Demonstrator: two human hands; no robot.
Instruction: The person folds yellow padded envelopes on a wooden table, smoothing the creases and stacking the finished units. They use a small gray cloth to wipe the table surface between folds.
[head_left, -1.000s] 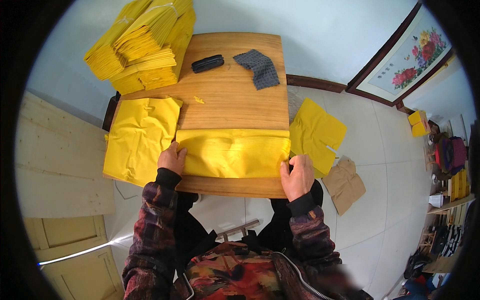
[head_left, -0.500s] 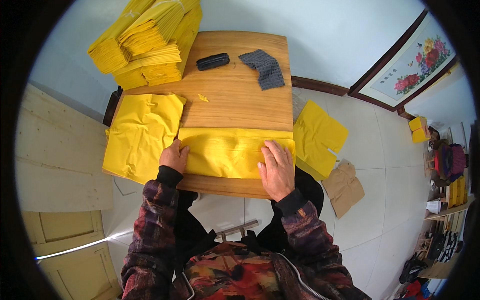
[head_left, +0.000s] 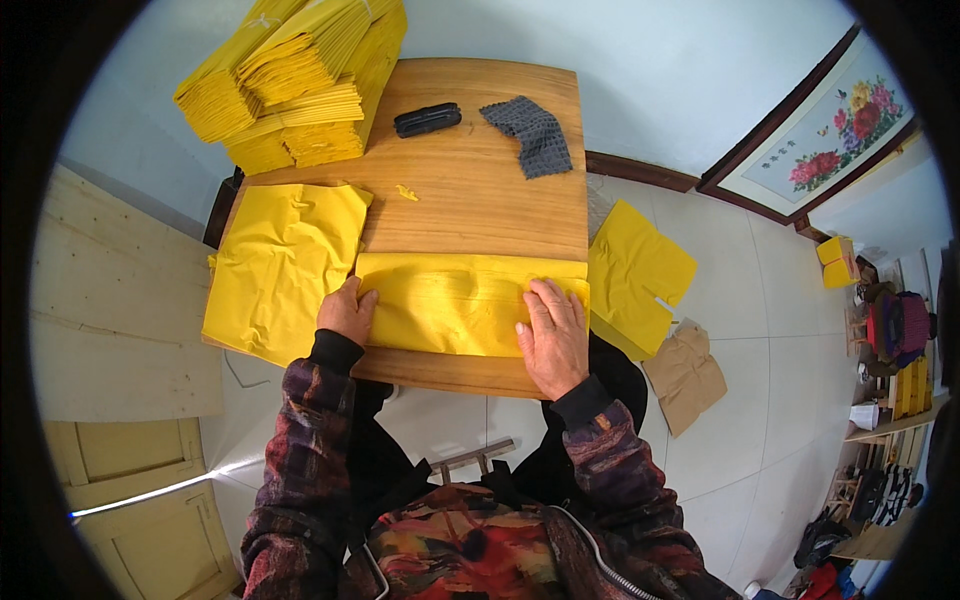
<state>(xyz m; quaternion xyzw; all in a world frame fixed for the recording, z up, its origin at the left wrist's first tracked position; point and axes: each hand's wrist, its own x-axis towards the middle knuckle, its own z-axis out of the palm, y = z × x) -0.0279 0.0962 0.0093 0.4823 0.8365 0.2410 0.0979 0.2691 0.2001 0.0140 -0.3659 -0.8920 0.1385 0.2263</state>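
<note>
A sheet of yellow paper point(head_left: 440, 300), folded into a long strip, lies along the near edge of the wooden table point(head_left: 470, 210). At the strip's left end my left hand point(head_left: 347, 312) is closed on the paper's edge, fingers curled and thumb pointing inward. My right hand point(head_left: 553, 335) rests flat near the right end, its fingers stretched out on the paper and its thumb apart. Left of the strip lies a larger creased yellow sheet point(head_left: 285, 260), partly beside my left hand.
Tied bundles of folded yellow paper point(head_left: 300, 85) are stacked at the far left. A black oblong object point(head_left: 427, 120), a dark grey textured cloth point(head_left: 535, 135) and a yellow scrap point(head_left: 407, 193) lie farther back. Yellow paper point(head_left: 640, 270) and brown paper point(head_left: 687, 380) are on the right.
</note>
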